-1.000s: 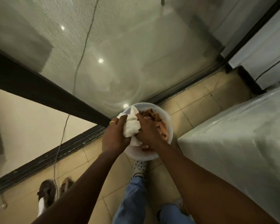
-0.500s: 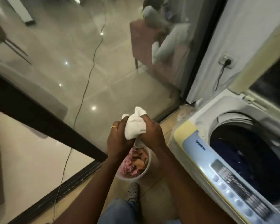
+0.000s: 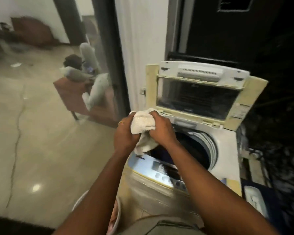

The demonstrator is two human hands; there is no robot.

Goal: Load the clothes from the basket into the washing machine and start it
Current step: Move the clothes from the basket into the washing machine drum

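A bunched white cloth [image 3: 143,123] is held between both hands above the front left rim of the top-loading washing machine [image 3: 227,150]. My left hand [image 3: 125,135] grips its left side; a ring shows on one finger. My right hand [image 3: 161,128] grips its right side. A loose end of the cloth hangs down toward the dark drum opening [image 3: 182,150]. The lid [image 3: 199,92] stands raised at the back. The control panel [image 3: 166,175] runs along the front edge. The white basket [image 3: 116,216] sits on the floor below my left forearm, mostly hidden.
A glass partition with a dark frame [image 3: 119,56] stands left of the machine. Behind the glass a person sits on a brown seat [image 3: 85,92]. A white wall [image 3: 143,48] rises behind the machine's left corner. Dark clutter [image 3: 275,133] fills the right side.
Both hands lifted the white cloth out of the basket and carried it up and right to the washer opening. The view swung from the floor to the machine.
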